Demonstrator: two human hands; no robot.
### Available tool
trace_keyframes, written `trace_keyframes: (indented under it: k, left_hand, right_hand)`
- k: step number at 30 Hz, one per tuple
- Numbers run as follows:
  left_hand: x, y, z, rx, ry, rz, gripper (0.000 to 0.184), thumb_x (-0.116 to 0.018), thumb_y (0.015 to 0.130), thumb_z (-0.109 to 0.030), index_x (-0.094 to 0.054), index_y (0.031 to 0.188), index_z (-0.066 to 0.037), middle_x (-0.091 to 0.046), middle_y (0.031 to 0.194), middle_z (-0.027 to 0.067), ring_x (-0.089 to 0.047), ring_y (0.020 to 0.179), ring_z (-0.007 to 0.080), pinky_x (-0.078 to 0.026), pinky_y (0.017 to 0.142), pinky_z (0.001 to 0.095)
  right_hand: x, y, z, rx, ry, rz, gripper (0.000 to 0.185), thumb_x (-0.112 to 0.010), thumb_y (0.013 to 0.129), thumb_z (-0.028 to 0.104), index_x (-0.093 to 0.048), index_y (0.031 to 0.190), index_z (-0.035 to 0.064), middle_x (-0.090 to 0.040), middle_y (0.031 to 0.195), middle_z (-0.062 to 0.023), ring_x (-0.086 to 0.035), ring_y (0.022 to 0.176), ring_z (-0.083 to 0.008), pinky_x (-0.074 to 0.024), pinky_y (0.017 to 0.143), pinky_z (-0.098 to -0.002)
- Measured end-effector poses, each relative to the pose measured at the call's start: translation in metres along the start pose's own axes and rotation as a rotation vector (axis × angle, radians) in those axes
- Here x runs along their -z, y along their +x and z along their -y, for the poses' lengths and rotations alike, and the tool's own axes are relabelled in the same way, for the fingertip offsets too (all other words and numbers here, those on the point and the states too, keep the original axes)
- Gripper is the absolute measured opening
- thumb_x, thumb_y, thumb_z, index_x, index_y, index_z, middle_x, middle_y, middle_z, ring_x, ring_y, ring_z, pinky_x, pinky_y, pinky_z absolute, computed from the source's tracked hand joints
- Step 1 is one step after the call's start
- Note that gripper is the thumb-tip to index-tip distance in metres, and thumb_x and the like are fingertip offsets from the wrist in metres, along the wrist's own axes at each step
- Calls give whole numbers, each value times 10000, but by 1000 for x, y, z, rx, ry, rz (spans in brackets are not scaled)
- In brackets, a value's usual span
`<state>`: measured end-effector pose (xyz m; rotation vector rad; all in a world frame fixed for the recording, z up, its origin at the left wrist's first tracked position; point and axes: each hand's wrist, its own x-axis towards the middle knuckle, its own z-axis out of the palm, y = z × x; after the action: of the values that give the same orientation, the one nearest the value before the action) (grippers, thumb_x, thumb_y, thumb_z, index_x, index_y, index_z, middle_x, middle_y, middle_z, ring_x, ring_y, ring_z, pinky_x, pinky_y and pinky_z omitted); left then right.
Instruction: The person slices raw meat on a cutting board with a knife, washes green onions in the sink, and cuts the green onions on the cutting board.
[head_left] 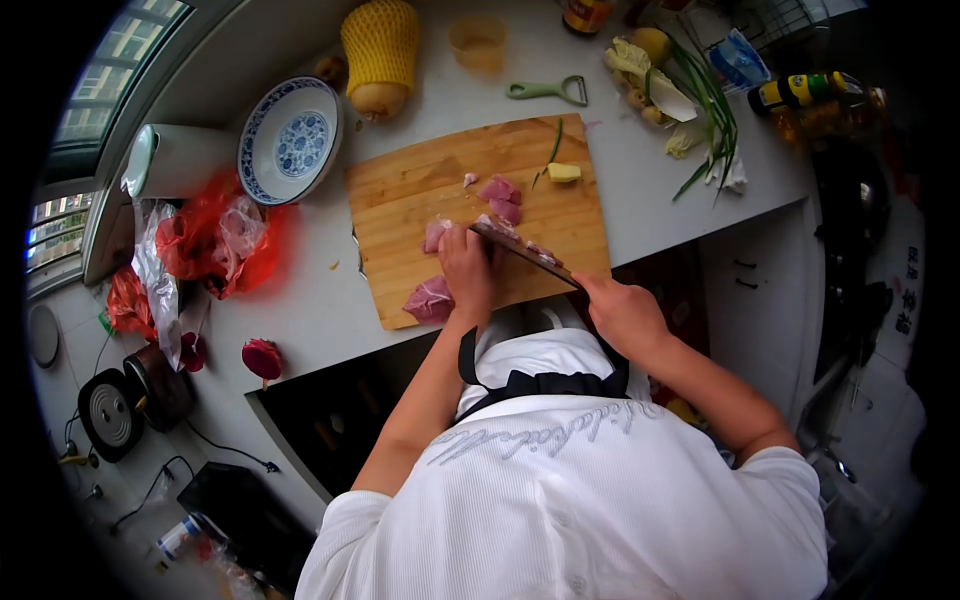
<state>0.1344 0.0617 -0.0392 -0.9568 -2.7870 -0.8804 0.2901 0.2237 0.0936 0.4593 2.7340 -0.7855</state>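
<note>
A wooden cutting board (400,200) lies on the counter in front of me. My right hand (622,312) is closed round the handle of a knife (525,254), whose blade slants up and left across the board. Beside the blade's far end, my left hand (466,264) has its fingers bent down on meat, partly hidden under them. Pink meat pieces (500,198) lie beyond the blade, and small slices rest along it. A larger meat piece (429,300) sits at the board's near left edge. Yellow ginger-like piece (564,173) and a green stalk (556,140) are at the far right.
Left of the board stand a blue-and-white plate (302,145) and red plastic bags (215,240). Beyond it are a squash in yellow netting (380,50), a green peeler (540,89) and a plastic bowl (478,42). Green onions (715,110) and bottles (805,90) lie at right.
</note>
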Motion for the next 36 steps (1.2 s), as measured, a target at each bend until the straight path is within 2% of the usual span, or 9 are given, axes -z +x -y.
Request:
trace_keyframes:
  k: [7, 11, 13, 16, 18, 22, 27, 31, 36]
  left_hand:
    - [-1, 9, 1, -71, -117, -136, 367, -707, 747, -158, -584, 1063, -18, -547, 994, 190, -517, 972, 401, -405, 874, 491]
    - [-5, 6, 4, 15, -51, 17, 360, -697, 777, -172, -581, 1076, -9, -571, 1052, 200, -525, 1023, 401, -409, 911, 481]
    - [5, 9, -4, 61, -23, 104, 356, -693, 792, -190, -574, 1068, -1, -565, 1068, 203, -517, 1041, 405, -411, 934, 479]
    - [26, 11, -16, -80, -19, -105, 331, -670, 822, -215, -564, 1049, 2, -569, 1069, 194, -516, 1089, 393, -390, 1000, 491]
    - [26, 8, -8, -81, 36, -95, 327, -661, 831, -229, -555, 1035, 4, -564, 1044, 185, -515, 1099, 383, -372, 1030, 500]
    - [15, 1, 3, -69, 108, -7, 350, -653, 833, -253, -543, 1040, 8, -560, 1049, 178, -508, 1109, 376, -345, 1061, 514]
    - [15, 3, 0, -17, 167, 26, 350, -681, 803, -259, -551, 1012, -11, -550, 1108, 168, -493, 1127, 361, -347, 1053, 493]
    - [7, 0, 3, -9, 126, 35, 330, -689, 797, -252, -558, 1014, -40, -553, 1128, 132, -503, 1139, 332, -356, 1062, 471]
    - [1, -4, 7, 2, 97, 21, 353, -683, 782, -226, -560, 1030, -7, -559, 1138, 192, -493, 1152, 393, -364, 1036, 507]
  right_hand:
    - [-35, 85, 34, 48, -60, 3, 340, -536, 872, 87, -577, 1209, 95, -677, 881, -138, -660, 731, -358, -531, 611, -446]
    - [-34, 112, 42, 137, 60, -125, 270, -544, 861, 77, -578, 1129, 86, -663, 789, -130, -671, 725, -350, -523, 596, -471]
    - [-26, 108, 37, 169, 121, -187, 240, -547, 856, 69, -584, 1092, 83, -655, 750, -126, -674, 721, -348, -521, 590, -479]
    - [-7, 83, 30, 167, 117, -144, 280, -556, 856, 68, -584, 1134, 90, -662, 808, -134, -662, 744, -361, -520, 626, -482]
    - [0, 64, 29, 144, 106, -57, 340, -573, 853, 63, -576, 1192, 92, -674, 898, -157, -653, 796, -371, -523, 679, -471]
    - [-7, 48, 30, 101, 14, -51, 292, -544, 881, 88, -591, 1169, 90, -656, 799, -134, -660, 729, -347, -527, 635, -462]
    - [0, 23, 12, 36, 18, 22, 326, -536, 874, 84, -585, 1197, 91, -676, 872, -152, -663, 777, -352, -533, 674, -456]
    - [14, 16, 13, -22, 17, 94, 322, -534, 847, 57, -577, 1165, 85, -673, 866, -157, -651, 712, -377, -528, 639, -479]
    - [-7, 58, 27, 94, -34, 40, 277, -549, 862, 90, -574, 1138, 88, -671, 845, -148, -659, 700, -359, -528, 620, -477]
